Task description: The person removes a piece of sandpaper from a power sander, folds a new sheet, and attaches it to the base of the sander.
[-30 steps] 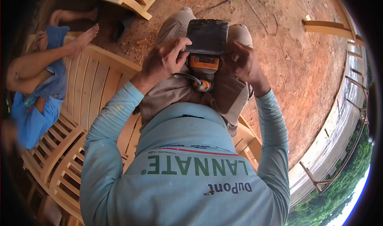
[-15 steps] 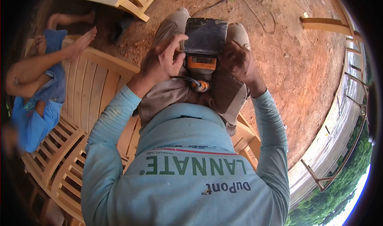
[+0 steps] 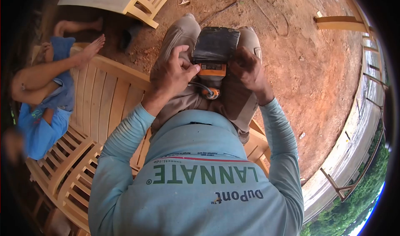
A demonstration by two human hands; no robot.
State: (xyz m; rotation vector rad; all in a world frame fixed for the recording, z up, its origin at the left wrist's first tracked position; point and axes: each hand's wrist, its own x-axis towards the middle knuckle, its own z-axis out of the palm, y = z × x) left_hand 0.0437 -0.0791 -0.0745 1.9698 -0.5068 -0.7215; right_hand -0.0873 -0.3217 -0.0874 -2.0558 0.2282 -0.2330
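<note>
An orange and black sander (image 3: 213, 65) lies upside down on my lap, its dark sanding sheet (image 3: 216, 43) facing up. My left hand (image 3: 173, 74) grips the sander's left side, thumb pressed at the edge of the sheet. My right hand (image 3: 248, 68) closes on the right side of the sander, fingers curled at the sheet's edge. A grey cord (image 3: 200, 87) leaves the sander's near end toward my body.
I sit on a slatted wooden bench (image 3: 104, 102). A person in blue (image 3: 46, 98) lies on the bench at my left, bare feet toward a wooden chair (image 3: 125, 0). Red dirt ground (image 3: 316, 77) spreads to the right, with a cable and wooden frames (image 3: 341, 24).
Both hands stay on the sander; my left fingers have shifted along the sheet's left edge and the view has tilted slightly downward.
</note>
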